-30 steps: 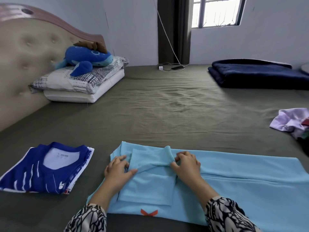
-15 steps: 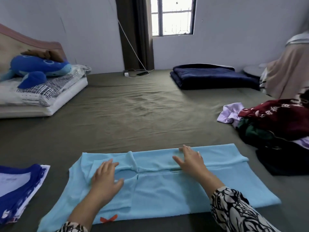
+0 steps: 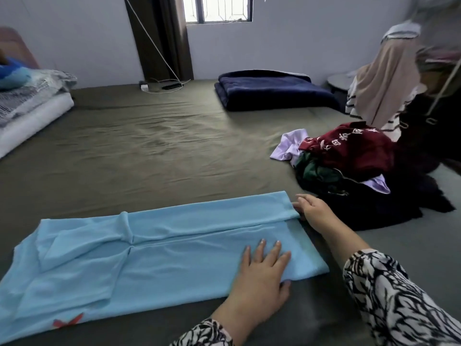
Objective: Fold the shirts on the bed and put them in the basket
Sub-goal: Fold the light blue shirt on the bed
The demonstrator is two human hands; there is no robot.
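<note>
In the head view, a light blue shirt (image 3: pixel 154 255) lies spread lengthwise across the near part of the bed (image 3: pixel 154 151), already folded into a long band with its sides turned in toward a seam along the middle. A small red mark shows at its near left corner. The left hand (image 3: pixel 262 278) lies flat on the shirt's right end, fingers straight and spread, palm down, the thumb at the near hem; it presses the cloth and grips nothing. The right hand (image 3: pixel 313 211) sits at the far right corner of the shirt, just at the folded edge. Its fingers are bent toward the cloth and seem to touch or pinch the hem, though I cannot tell whether they really have hold of it. Both forearms wear black and white patterned sleeves (image 3: pixel 399 303).

Just beyond the right hand, a pile of unfolded clothes (image 3: pixel 349 166) rests on the bed: a dark red garment with pale lettering on top, lilac and green pieces under it, dark cloth at the base. A folded navy blanket (image 3: pixel 272 92) lies well apart near the far wall. Pillows (image 3: pixel 30 106) are stacked at the left edge, with a blurred blue thing on them. A charger cable (image 3: pixel 159 87) lies by the dark curtain (image 3: pixel 162 38). Hanging garments (image 3: pixel 381 78) show blurred at the right.
</note>
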